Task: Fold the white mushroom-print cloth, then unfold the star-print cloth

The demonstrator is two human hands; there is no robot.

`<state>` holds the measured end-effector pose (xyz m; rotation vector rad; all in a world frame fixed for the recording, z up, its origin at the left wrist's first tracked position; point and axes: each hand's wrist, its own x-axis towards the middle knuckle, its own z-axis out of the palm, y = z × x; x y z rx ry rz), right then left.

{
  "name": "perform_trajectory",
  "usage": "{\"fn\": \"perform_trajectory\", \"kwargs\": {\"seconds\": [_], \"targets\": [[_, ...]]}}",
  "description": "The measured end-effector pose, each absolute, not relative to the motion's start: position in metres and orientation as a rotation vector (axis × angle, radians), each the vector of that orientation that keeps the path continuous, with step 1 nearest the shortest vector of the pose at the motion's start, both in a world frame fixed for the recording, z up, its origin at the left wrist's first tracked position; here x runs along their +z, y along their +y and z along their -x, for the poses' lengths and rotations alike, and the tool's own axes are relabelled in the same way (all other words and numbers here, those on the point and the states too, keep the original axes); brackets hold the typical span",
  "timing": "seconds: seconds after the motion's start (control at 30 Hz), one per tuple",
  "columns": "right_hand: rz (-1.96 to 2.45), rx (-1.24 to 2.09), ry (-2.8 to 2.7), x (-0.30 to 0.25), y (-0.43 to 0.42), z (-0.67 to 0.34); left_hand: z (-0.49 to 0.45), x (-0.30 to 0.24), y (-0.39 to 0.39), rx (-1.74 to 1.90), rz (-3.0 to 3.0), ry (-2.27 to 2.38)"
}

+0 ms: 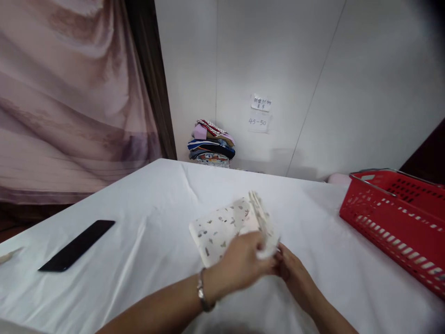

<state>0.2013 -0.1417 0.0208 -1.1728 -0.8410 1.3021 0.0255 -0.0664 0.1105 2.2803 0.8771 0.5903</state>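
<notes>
A folded white cloth (222,227) with small scattered prints in muted colours lies on the white-covered table. Its right end is lifted and bent over, slightly blurred. My left hand (243,260), with a silver bracelet at the wrist, is closed around that raised end. Close beside it, my right hand (294,271) pinches the lower right edge of the same cloth; its fingertips are partly hidden behind my left hand and the fabric.
A red plastic basket (392,232) with a metal handle stands at the right. On the left of the table (149,278) lies a black phone-like slab (78,246). Several folded fabrics (212,144) are piled beyond the far edge, beneath paper signs (259,121) on the wall.
</notes>
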Motion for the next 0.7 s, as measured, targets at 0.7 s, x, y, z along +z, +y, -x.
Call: {"fn": "perform_trajectory", "kwargs": {"seconds": [0.7], "targets": [[1.214,1.248,-0.409,0.049,-0.188,-0.224,0.037,0.044,0.079,0.115,-2.398,1.663]]}}
